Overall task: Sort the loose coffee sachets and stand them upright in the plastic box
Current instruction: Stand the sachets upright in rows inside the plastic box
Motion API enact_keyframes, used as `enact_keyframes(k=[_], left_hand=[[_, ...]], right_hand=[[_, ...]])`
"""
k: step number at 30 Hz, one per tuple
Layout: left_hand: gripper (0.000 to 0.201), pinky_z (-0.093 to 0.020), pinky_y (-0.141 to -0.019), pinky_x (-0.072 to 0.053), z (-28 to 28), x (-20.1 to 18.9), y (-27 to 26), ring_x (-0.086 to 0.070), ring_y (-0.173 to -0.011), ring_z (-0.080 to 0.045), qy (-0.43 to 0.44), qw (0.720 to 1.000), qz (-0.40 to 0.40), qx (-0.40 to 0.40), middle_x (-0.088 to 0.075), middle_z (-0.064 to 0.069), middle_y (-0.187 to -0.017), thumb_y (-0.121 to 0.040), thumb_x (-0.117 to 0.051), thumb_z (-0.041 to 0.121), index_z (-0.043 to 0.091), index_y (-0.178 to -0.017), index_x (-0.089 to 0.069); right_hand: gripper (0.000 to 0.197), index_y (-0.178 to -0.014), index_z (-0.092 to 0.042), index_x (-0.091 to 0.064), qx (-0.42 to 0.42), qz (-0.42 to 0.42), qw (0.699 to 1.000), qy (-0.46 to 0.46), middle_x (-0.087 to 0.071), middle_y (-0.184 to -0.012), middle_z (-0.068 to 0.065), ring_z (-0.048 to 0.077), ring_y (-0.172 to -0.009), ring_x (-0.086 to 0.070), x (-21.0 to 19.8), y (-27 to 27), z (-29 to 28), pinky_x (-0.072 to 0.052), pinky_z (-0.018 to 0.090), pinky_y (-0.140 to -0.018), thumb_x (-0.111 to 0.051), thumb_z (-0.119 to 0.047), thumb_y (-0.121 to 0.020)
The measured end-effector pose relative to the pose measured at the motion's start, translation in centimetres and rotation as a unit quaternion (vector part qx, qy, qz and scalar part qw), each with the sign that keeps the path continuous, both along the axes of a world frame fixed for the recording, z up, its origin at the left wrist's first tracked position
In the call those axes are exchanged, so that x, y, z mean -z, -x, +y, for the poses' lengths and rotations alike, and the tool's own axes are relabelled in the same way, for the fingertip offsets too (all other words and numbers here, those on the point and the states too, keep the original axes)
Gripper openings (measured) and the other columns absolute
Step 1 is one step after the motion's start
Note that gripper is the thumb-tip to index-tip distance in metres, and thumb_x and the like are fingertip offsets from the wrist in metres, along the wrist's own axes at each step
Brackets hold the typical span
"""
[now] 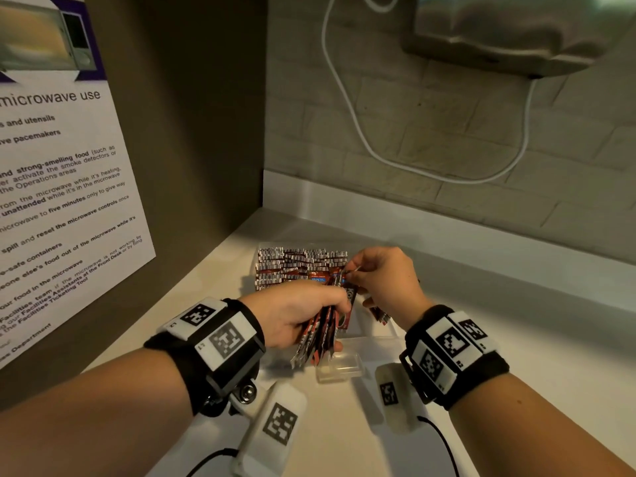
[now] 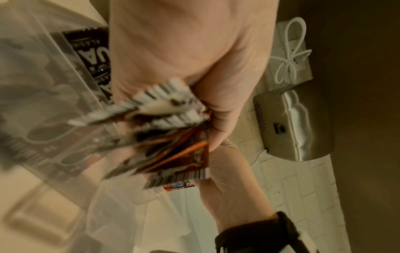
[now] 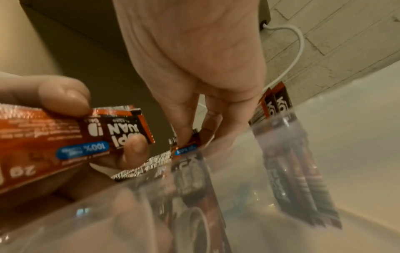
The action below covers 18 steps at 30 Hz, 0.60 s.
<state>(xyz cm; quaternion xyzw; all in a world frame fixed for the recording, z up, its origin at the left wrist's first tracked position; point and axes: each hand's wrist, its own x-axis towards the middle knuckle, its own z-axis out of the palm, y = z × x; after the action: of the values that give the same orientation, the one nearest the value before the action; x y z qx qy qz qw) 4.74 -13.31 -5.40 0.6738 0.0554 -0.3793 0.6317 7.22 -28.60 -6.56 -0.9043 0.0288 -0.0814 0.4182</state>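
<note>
A clear plastic box (image 1: pixel 340 368) sits on the white counter, its far half packed with upright red-and-black coffee sachets (image 1: pixel 299 266). My left hand (image 1: pixel 334 315) grips a fanned bundle of sachets (image 1: pixel 318 335) over the box's near part; the left wrist view shows this bundle (image 2: pixel 168 130) in the curled fingers. My right hand (image 1: pixel 351 273) pinches the top edge of one sachet (image 3: pixel 190 140) at the row's right end. In the right wrist view, the left thumb (image 3: pixel 65 95) presses on a red sachet (image 3: pixel 54 137). A few sachets (image 3: pixel 279 106) lean inside the box wall (image 3: pixel 238 188).
A poster (image 1: pixel 62 187) covers the side wall at left. A white cable (image 1: pixel 344 98) loops down the tiled back wall from a metal appliance (image 1: pixel 499 32). The white counter (image 1: pixel 516 321) stretches to the right of the box.
</note>
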Motion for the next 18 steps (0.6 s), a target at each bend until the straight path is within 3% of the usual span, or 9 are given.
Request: enact_keyframes(k=[4, 7, 10, 11, 14, 16, 18], left_hand=[[0.005, -0.045, -0.085, -0.053, -0.1, 0.1, 0.0, -0.059, -0.056, -0.023, 0.007, 1.0, 0.006, -0.009, -0.054, -0.008, -0.066, -0.088, -0.058, 0.009, 0.006, -0.084, -0.057], [0.004, -0.043, -0.081, -0.052, -0.3, 0.1, -0.1, -0.061, -0.055, -0.023, 0.006, 1.0, 0.001, -0.01, -0.055, -0.01, -0.067, -0.09, -0.056, 0.011, 0.007, -0.09, -0.056], [0.011, -0.043, -0.082, -0.052, -0.3, 0.0, -0.2, -0.063, -0.06, -0.025, 0.004, 1.0, -0.006, -0.008, -0.056, -0.012, -0.074, -0.09, -0.057, 0.012, 0.007, -0.099, -0.057], [0.014, -0.04, -0.076, -0.054, -0.3, 0.0, -0.2, -0.063, -0.061, -0.025, 0.005, 1.0, -0.007, -0.007, -0.056, -0.011, -0.075, -0.09, -0.057, 0.012, 0.007, -0.103, -0.057], [0.015, -0.031, -0.053, -0.056, -0.3, -0.2, 0.0, -0.06, -0.063, -0.024, 0.013, 1.0, -0.006, -0.011, -0.053, -0.01, -0.073, -0.091, -0.055, 0.01, 0.006, -0.105, -0.057], [0.015, -0.029, -0.051, -0.056, -0.2, -0.2, 0.0, -0.06, -0.061, -0.021, 0.017, 1.0, -0.011, -0.017, -0.056, -0.008, -0.07, -0.091, -0.055, 0.009, 0.006, -0.105, -0.059], [0.015, -0.031, -0.057, -0.057, -0.2, -0.2, 0.1, -0.063, -0.055, -0.017, 0.026, 0.999, -0.018, -0.022, -0.062, -0.005, -0.06, -0.091, -0.055, 0.008, 0.006, -0.105, -0.06]], right_hand=[[0.023, -0.069, -0.022, -0.065, -0.001, -0.01, 1.0, -0.021, -0.071, -0.077, 0.011, 0.027, -0.067, -0.067, 0.6, -0.3, 0.5, -0.059, 0.044, -0.057, -0.071, -0.004, -0.08], [0.028, -0.073, -0.019, -0.061, 0.002, 0.0, 0.999, -0.045, -0.068, -0.077, 0.012, 0.033, -0.07, -0.069, 1.1, -0.5, 0.6, -0.059, 0.048, -0.061, -0.072, 0.007, -0.075], [0.034, -0.084, -0.014, -0.051, 0.028, 0.007, 1.0, 0.011, -0.059, -0.074, 0.003, 0.026, -0.07, -0.063, 1.6, -0.7, 0.3, -0.056, 0.035, -0.061, -0.075, 0.005, -0.068], [0.037, -0.088, -0.013, -0.05, 0.043, 0.027, 0.998, 0.037, -0.058, -0.078, 0.003, 0.025, -0.073, -0.062, 1.7, -0.8, 0.3, -0.053, 0.032, -0.06, -0.077, 0.002, -0.068], [0.035, -0.098, -0.006, -0.053, 0.058, 0.129, 0.986, 0.086, -0.063, -0.092, 0.012, 0.029, -0.085, -0.068, 1.8, -0.8, 0.8, -0.058, 0.038, -0.074, -0.077, -0.007, -0.074], [0.033, -0.102, -0.001, -0.056, 0.029, 0.194, 0.974, 0.113, -0.064, -0.089, 0.013, 0.029, -0.084, -0.07, 1.8, -0.6, 1.2, -0.059, 0.041, -0.078, -0.076, -0.01, -0.077], [0.027, -0.101, 0.001, -0.06, -0.013, 0.205, 0.969, 0.138, -0.067, -0.09, 0.014, 0.029, -0.084, -0.071, 1.8, -0.3, 1.4, -0.058, 0.04, -0.079, -0.073, -0.009, -0.079]])
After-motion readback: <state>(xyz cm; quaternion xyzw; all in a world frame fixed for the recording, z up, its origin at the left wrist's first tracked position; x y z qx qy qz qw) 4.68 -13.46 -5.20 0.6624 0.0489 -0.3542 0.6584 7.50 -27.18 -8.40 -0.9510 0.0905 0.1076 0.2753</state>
